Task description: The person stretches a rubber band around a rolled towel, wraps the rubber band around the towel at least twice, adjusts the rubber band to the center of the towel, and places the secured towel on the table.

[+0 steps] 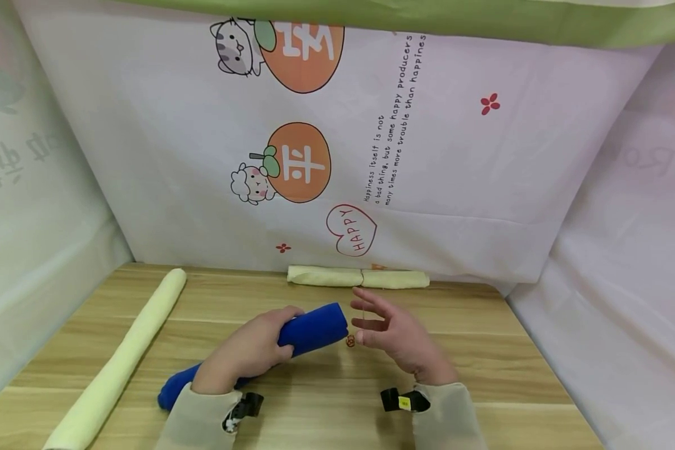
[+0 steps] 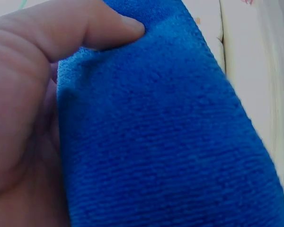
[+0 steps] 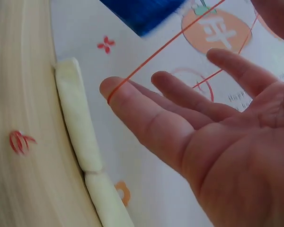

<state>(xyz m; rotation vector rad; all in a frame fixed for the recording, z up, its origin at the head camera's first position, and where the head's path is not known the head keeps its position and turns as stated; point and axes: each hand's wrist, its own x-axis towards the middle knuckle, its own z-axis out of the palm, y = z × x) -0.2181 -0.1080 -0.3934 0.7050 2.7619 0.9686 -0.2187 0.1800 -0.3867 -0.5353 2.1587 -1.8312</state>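
Observation:
My left hand [image 1: 253,350] grips a rolled blue towel [image 1: 315,329] near its far end, thumb on one side. The roll slants up to the right, its lower end partly behind my forearm. In the left wrist view the blue towel [image 2: 156,127] fills most of the picture, with the thumb pressed on it. My right hand [image 1: 396,331] is held just beyond the towel's end, fingers spread and apart from it. An orange-red rubber band [image 3: 175,40] is stretched across those fingers, looped over a fingertip in the right wrist view.
More red rubber bands [image 1: 350,340] lie on the wooden table [image 1: 506,387]. Along the back wall lies a pale yellow towel roll [image 1: 326,275] with a band round its middle. A longer pale yellow roll [image 1: 120,356] lies at the left. White printed cloth [image 1: 455,162] encloses the table.

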